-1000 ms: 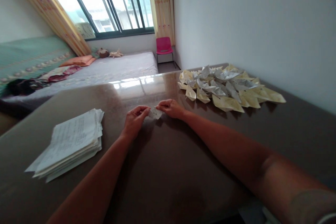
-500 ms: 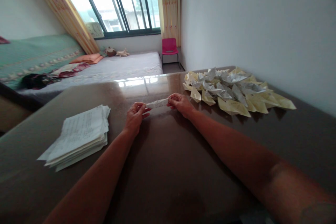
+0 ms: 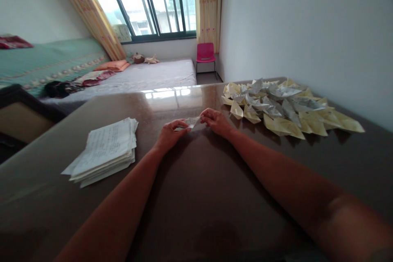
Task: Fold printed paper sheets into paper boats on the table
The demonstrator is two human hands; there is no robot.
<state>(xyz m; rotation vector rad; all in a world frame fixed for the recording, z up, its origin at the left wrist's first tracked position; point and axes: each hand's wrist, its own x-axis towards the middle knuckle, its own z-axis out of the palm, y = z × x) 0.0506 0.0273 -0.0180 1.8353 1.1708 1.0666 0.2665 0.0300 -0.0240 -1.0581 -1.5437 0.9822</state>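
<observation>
Between my two hands, just above the brown table point(image 3: 196, 196), is a small folded piece of paper point(image 3: 193, 122), whitish with faint marks. My left hand point(image 3: 173, 132) pinches its left end, fingers closed. At the other end, my right hand point(image 3: 214, 121) grips the paper between thumb and fingers. Part of the paper is hidden by my fingertips. To the left lies a stack of handwritten sheets point(image 3: 106, 149). Right of my right hand spreads a heap of folded paper boats point(image 3: 284, 108), some yellowish and some white.
A white wall point(image 3: 301, 28) runs along the table's right side. Beyond the far edge stand a bed point(image 3: 166, 73) and a pink chair point(image 3: 205, 53) under the window. A dark-framed chair back point(image 3: 29, 118) is close to the table's left edge.
My hands have come closer together, and the paper, stretched out as a long strip before, now looks shorter and bent between them. The whole view has shifted slightly.
</observation>
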